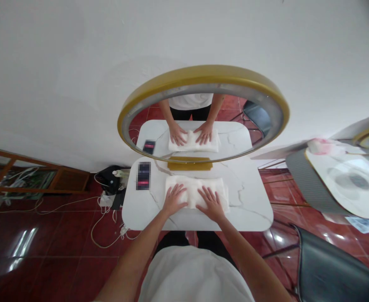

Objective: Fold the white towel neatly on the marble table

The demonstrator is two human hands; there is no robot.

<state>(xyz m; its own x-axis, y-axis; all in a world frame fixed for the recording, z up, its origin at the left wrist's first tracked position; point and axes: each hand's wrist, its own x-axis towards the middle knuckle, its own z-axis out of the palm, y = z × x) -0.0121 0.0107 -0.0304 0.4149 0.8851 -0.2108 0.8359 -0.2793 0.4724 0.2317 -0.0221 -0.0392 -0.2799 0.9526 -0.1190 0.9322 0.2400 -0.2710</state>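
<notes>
A folded white towel [193, 186] lies on a white marble-look table [250, 201], near its front edge. My left hand [173, 199] rests flat on the towel's left part, fingers spread. Flat on the right part lies my right hand [211, 202], its fingers stretched out too. Neither hand holds anything. A round gold-framed mirror [203, 79] stands at the back of the table and reflects both hands and the towel.
A phone [143, 175] lies on the table's left side. Cables and a dark bag [109, 180] sit on the red tiled floor at the left. A dark chair [329, 268] stands at the right, near another table with a mirror [344, 184].
</notes>
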